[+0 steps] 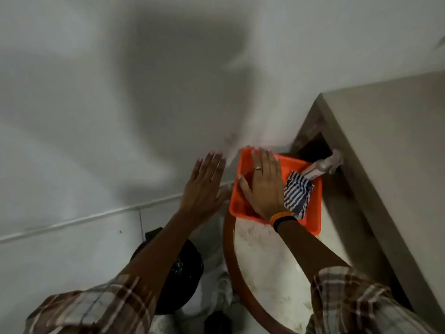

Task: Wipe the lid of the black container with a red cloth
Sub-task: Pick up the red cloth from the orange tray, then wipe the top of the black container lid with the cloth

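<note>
My left hand [204,186] is held flat in the air with fingers spread, just left of an orange tray [310,220]. My right hand [263,184] lies flat and open inside the tray, palm down, holding nothing. Beside it in the tray lies a blue-and-white striped cloth [298,196]. A black round container [183,276] stands on the floor at lower left, partly hidden by my left forearm. No red cloth shows.
The tray rests on a round white table [265,273] with a brown rim. A grey spray bottle [322,166] lies at the tray's far right corner. A beige cabinet [385,153] stands at right, a white wall behind. White bags lie on the floor.
</note>
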